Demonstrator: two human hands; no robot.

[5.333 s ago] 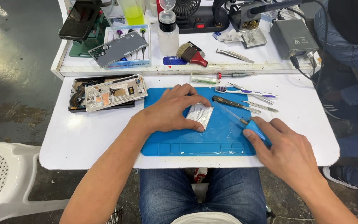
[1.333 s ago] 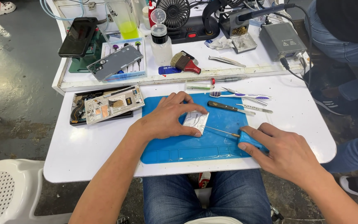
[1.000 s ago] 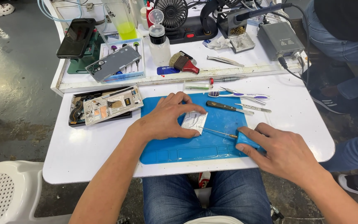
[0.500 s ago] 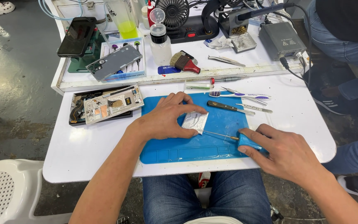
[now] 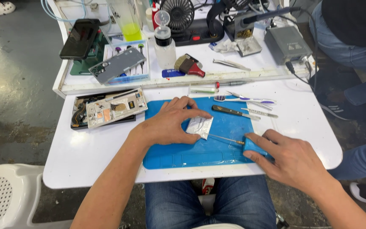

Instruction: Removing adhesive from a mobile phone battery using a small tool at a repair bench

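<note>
Head view shows a small silver part (image 5: pixel 200 126) lying on a blue mat (image 5: pixel 178 154), near the mat's centre. The left hand (image 5: pixel 168 123) rests palm down at the part's 9 o'clock, fingers spread loosely, thumb and fingertips touching its left edge and pinning it flat. The forearm runs in from 7 o'clock. At the part's 4 o'clock the right hand (image 5: pixel 291 159) is closed round the blue handle of a screwdriver (image 5: pixel 242 143), whose thin shaft points toward 10 o'clock with its tip at the part's lower right edge. At 12 to 2 o'clock lie tweezers (image 5: pixel 235 112) and a toothbrush (image 5: pixel 246 99). An opened phone (image 5: pixel 111 109) lies at 9 o'clock, off the mat on the white table (image 5: pixel 85 157).
</note>
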